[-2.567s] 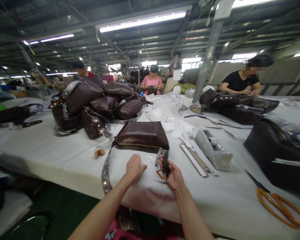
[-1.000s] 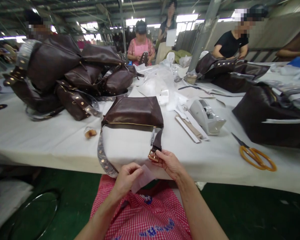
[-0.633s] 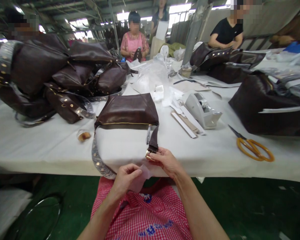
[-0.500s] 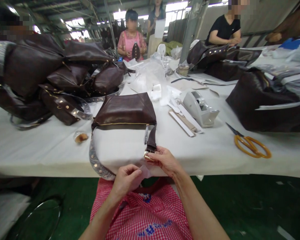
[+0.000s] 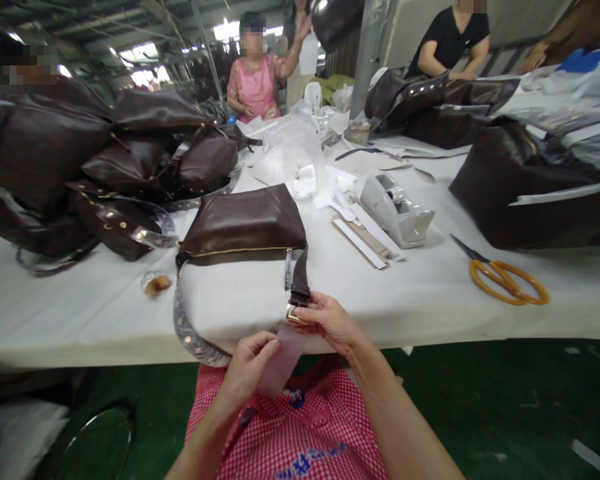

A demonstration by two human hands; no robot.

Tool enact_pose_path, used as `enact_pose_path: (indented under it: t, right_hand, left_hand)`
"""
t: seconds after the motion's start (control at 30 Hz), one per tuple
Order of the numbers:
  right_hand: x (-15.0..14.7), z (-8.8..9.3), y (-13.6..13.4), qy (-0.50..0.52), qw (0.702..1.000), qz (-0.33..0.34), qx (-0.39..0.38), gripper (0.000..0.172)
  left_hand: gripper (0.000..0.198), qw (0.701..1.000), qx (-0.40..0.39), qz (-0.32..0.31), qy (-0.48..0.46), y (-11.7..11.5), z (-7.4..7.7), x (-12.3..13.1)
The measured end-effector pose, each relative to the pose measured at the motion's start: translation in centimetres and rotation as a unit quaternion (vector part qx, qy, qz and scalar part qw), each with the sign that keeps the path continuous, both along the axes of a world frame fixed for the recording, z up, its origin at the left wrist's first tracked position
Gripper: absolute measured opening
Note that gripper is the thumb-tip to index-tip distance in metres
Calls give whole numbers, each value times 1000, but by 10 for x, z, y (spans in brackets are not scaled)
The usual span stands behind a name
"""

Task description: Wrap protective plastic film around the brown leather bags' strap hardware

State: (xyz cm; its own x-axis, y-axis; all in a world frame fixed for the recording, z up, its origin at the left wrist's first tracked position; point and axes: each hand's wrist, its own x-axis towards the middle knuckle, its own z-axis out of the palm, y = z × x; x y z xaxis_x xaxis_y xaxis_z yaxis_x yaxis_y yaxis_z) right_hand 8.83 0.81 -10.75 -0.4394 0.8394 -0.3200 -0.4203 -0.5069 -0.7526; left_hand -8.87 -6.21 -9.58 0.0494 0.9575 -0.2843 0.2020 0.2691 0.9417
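A dark brown leather handbag lies on the white-covered table before me, its gold zipper facing me. Its short strap ends in a gold buckle, which my right hand pinches between thumb and fingers. Just left of it and lower, my left hand is closed on a thin translucent sheet that hangs over the table's front edge. At the bag's left side, a studded strap in clear wrapping curves down to the edge. Its far end is hidden behind my left hand.
Brown bags are heaped at left. To the right are a tape dispenser, card strips, orange-handled scissors and a large dark bag. Clear plastic lies behind. A person in a pink apron stands across the table.
The translucent sheet now shows more of its length below my left hand. My right hand keeps the buckle. Across the table, the person in pink has raised an arm with a dark object near it.
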Motion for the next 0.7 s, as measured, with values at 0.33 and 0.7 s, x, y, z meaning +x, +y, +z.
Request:
enact_pose_path:
  t: [0.33,0.7]
  right_hand:
    - [-1,1,0,31,1000,0,-6,48]
    - [1,-2,3,4,1000,1,23,48]
  left_hand:
    - [24,999,11,22,-25,-1,-3,14]
    - [25,996,-66,42,-33,1,2,8]
